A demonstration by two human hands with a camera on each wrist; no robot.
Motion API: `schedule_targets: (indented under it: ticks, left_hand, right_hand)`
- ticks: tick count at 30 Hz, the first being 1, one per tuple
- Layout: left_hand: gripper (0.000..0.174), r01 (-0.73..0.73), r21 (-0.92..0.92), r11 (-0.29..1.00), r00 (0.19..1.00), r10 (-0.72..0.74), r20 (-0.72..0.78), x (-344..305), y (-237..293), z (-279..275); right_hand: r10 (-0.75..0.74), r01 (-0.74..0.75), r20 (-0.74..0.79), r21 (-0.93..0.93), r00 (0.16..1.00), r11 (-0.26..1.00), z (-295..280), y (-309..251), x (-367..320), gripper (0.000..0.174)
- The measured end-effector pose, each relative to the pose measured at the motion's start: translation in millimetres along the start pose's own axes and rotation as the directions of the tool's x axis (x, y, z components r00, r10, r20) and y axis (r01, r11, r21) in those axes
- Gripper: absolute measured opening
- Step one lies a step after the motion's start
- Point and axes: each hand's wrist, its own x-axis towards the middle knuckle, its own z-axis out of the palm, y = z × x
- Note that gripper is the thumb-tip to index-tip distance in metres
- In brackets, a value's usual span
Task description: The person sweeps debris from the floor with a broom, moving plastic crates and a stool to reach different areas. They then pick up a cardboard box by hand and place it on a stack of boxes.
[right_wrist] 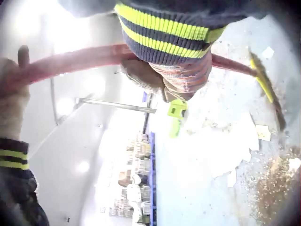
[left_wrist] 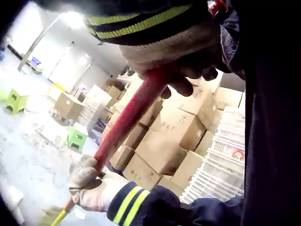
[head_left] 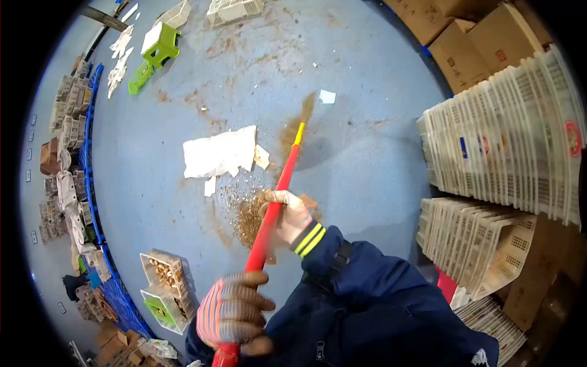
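Head view: gloved left hand (head_left: 235,312) and right hand (head_left: 287,215) both grip the red-handled broom with yellow neck (head_left: 287,171), its brown bristles (head_left: 306,110) mid-floor beside a torn white paper sheet (head_left: 220,153). Judged a sweeping stroke; the next pull must gather paper and brown crumbs (head_left: 247,217). Bristle contact with the blue floor (head_left: 367,153) is blurred; the handle's end is cut off.

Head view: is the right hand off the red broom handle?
No, the right hand grips the red broom handle, nearer the bristles than the left hand, which holds it too.
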Motion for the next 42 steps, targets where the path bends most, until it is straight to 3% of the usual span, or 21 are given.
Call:
schedule_targets:
  ticks: [2, 5, 6, 7, 8, 10, 12, 16, 18, 19, 23, 26, 29, 30, 33, 34, 35, 36, 37, 39, 42]
  left_hand:
    - [0.021, -0.111, -0.088, 0.99, 0.992, 0.116, 0.045, 24, 5, -11]
    - [0.022, -0.031, -0.182, 0.983, 0.973, -0.012, -0.232, 52, -17, 16]
    - [0.018, 0.014, -0.204, 0.979, 0.989, -0.043, -0.141, 53, -46, 21]
    - [0.012, 0.321, -0.161, 0.933, 0.935, -0.339, -0.103, 76, -41, 28]
    - [0.007, 0.189, -0.418, 0.889, 0.968, -0.24, -0.072, 79, -92, 43]
    - [0.008, 0.496, -0.34, 0.799, 0.86, -0.505, 0.068, 122, -131, 67]
    - [0.004, 0.272, -0.452, 0.849, 0.951, -0.309, -0.008, 149, -213, 110]
    - [0.016, 0.322, -0.607, 0.727, 0.917, -0.4, 0.007, 216, -259, 111]
    - [0.009, 0.476, -0.503, 0.721, 0.839, -0.545, 0.013, 247, -269, 75]
    - [0.008, 0.249, -0.044, 0.967, 0.961, -0.253, -0.109, 270, -263, 61]
    - [0.012, 0.29, 0.314, 0.904, 0.957, -0.276, -0.088, 339, -214, 16]
    - [0.026, 0.168, 0.193, 0.967, 0.966, -0.122, -0.229, 374, -164, -15]
    - [0.031, -0.088, 0.073, 0.993, 0.993, 0.094, -0.076, 407, -151, -53]
    - [0.026, 0.146, 0.074, 0.987, 0.975, -0.131, -0.178, 408, -145, -52]
    - [0.014, 0.144, -0.155, 0.977, 0.955, -0.178, -0.236, 431, -204, -34]
    - [0.009, 0.437, 0.122, 0.891, 0.898, -0.426, -0.11, 444, -219, -34]
    - [0.023, 0.322, -0.062, 0.945, 0.946, -0.318, 0.068, 448, -266, -26]
    - [0.023, 0.376, -0.387, 0.842, 0.909, -0.416, -0.023, 455, -301, -2]
    - [0.018, 0.533, -0.426, 0.731, 0.823, -0.566, 0.058, 463, -340, 17]
    - [0.014, 0.348, -0.538, 0.767, 0.922, -0.384, 0.049, 475, -419, 53]
    - [0.009, 0.407, -0.576, 0.709, 0.882, -0.468, 0.047, 515, -449, 45]
  right_hand:
    - [-0.084, 0.084, -0.002, -0.062, 0.996, 0.995, 12, -28, -26, 0.016]
    - [-0.18, 0.169, -0.103, -0.111, 0.978, 0.979, 8, -95, -57, 0.022]
    - [-0.196, 0.175, -0.176, -0.129, 0.965, 0.976, -2, -122, -56, 0.021]
    - [-0.284, 0.251, -0.211, -0.171, 0.935, 0.953, -27, -149, -39, 0.02]
    - [-0.227, 0.198, -0.144, -0.195, 0.963, 0.961, -67, -184, -16, 0.02]
    - [-0.157, 0.136, -0.175, -0.127, 0.972, 0.983, -111, -251, 21, 0.017]
    - [-0.204, 0.17, -0.329, -0.129, 0.922, 0.977, -127, -304, 52, 0.016]
    - [-0.136, 0.08, -0.319, -0.184, 0.938, 0.98, -138, -355, 159, 0.019]
    - [0.026, -0.056, -0.243, -0.114, 0.97, 0.992, -80, -346, 200, 0.022]
    - [-0.009, -0.031, -0.307, -0.125, 0.952, 0.992, -29, -340, 202, 0.023]
    - [0.168, -0.169, -0.018, -0.076, 0.986, 0.983, 83, -339, 218, 0.017]
    - [0.22, -0.219, 0.089, -0.021, 0.971, 0.976, 155, -352, 157, 0.017]
    - [0.154, -0.161, 0.084, 0.077, 0.984, 0.984, 176, -379, 116, 0.017]
    - [0.083, -0.087, 0.064, 0.063, 0.995, 0.994, 164, -393, 113, 0.019]
    - [-0.257, 0.242, -0.184, -0.101, 0.949, 0.965, 152, -460, 92, 0.022]
    - [-0.243, 0.235, -0.178, -0.067, 0.953, 0.97, 119, -485, 106, 0.022]
    - [-0.35, 0.323, -0.221, -0.149, 0.91, 0.935, 85, -512, 131, 0.023]
    - [-0.253, 0.2, -0.225, -0.235, 0.941, 0.951, 66, -546, 139, 0.025]
    - [-0.133, 0.098, -0.242, -0.154, 0.961, 0.983, 28, -580, 167, 0.023]
    - [-0.25, 0.151, -0.446, -0.246, 0.859, 0.957, 3, -622, 206, 0.023]
    - [-0.149, 0.068, -0.367, -0.225, 0.918, 0.972, -20, -655, 289, 0.025]
